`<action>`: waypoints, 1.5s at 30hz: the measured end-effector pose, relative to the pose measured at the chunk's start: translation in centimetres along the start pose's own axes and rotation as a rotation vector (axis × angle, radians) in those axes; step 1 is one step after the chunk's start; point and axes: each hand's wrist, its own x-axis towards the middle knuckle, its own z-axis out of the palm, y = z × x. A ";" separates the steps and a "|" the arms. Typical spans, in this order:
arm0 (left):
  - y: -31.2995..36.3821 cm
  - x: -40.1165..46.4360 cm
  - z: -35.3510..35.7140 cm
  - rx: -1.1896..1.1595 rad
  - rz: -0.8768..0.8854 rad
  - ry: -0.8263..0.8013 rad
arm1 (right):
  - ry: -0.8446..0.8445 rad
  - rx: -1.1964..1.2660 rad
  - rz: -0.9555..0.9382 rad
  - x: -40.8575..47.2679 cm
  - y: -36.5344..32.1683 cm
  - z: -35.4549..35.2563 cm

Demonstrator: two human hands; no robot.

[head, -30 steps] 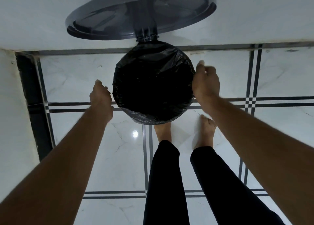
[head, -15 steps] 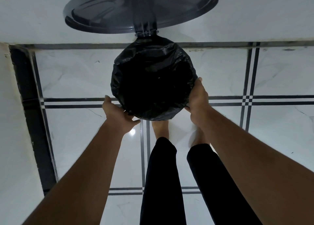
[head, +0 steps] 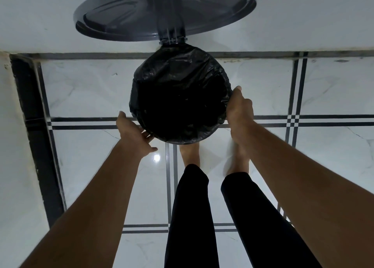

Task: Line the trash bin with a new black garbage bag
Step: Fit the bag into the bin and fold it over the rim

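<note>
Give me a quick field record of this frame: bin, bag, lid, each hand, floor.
bin: round, seen from above; its wall is hidden under the bag
bag: black, inside the bin, its edge folded out over the rim all round, wrinkled
lid: grey, hinged at the far side, swung open and leaning on the white wall
left hand: at the near-left rim, fingers on the bag's edge
right hand: at the right rim, pressed against the bag's folded edge
floor: glossy white tiles with dark stripes
feet: bare, just behind the bin
</note>
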 end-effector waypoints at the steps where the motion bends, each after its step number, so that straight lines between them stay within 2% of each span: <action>1: -0.2 -0.2 0.4 0.001 0.046 0.118 | 0.007 -0.013 -0.008 0.0 0.0 0.0; 2: -0.5 -0.4 0.9 0.009 0.147 0.253 | 0.013 -0.028 -0.029 0.0 0.0 0.1; 3: -0.9 -0.7 1.4 0.057 0.320 0.377 | 0.019 -0.044 -0.063 0.1 0.0 0.2; 4: -1.4 -0.9 1.9 0.156 0.556 0.470 | 0.027 -0.061 -0.107 0.2 0.0 0.2; 5: -2.0 -1.4 2.4 0.294 0.820 0.495 | 0.031 -0.081 -0.156 0.3 0.0 0.2; 6: -2.7 -1.7 2.8 0.463 1.049 0.433 | 0.031 -0.102 -0.205 0.4 0.0 0.3; 8: -4.2 -1.3 3.6 0.802 1.299 0.166 | 0.023 -0.145 -0.287 0.6 0.0 0.6; 10: -5.2 -0.3 4.4 1.225 1.337 -0.054 | 0.022 -0.170 -0.335 0.9 -0.1 0.8; 12: -5.5 0.5 5.3 1.793 1.154 -0.095 | 0.028 -0.182 -0.358 1.4 -0.2 0.9; 13: -5.3 0.6 5.9 1.977 1.053 -0.088 | 0.033 -0.192 -0.367 1.7 -0.3 1.0; 14: -5.1 1.0 6.4 2.046 0.995 -0.069 | 0.039 -0.206 -0.381 2.0 -0.5 1.1; 16: -4.6 2.4 7.5 1.914 0.973 -0.008 | 0.054 -0.235 -0.443 2.8 -0.7 1.4; 18: -4.2 4.6 9.0 1.695 0.850 0.027 | 0.063 -0.267 -0.542 3.6 -0.9 1.8; 20: -4.0 7.4 10.3 1.631 0.719 0.061 | 0.061 -0.307 -0.634 4.5 -1.0 2.3; 24: -4.0 11.8 12.4 1.624 0.563 0.093 | 0.055 -0.383 -0.760 6.5 -0.7 3.3; 27: -4.5 14.3 13.8 1.886 0.537 0.048 | 0.083 -0.389 -0.811 7.7 0.0 3.9; 31: -5.2 17.3 14.4 2.072 0.472 0.045 | 0.140 -0.344 -0.893 8.6 0.7 4.2; 32: -5.3 17.8 14.4 2.074 0.462 0.042 | 0.150 -0.341 -0.905 8.6 0.9 4.2; 35: -5.4 16.9 14.4 1.885 0.434 0.053 | 0.146 -0.340 -0.924 8.3 0.8 4.2; 41: -4.7 8.3 11.9 1.580 0.632 0.043 | 0.070 -0.568 -0.803 6.3 -1.1 2.8; 43: -4.8 5.5 10.1 1.448 0.800 0.016 | 0.046 -0.693 -0.735 5.7 -2.2 2.1; 45: -5.3 3.0 8.3 1.278 1.142 0.072 | 0.043 -0.762 -0.694 5.1 -3.1 1.5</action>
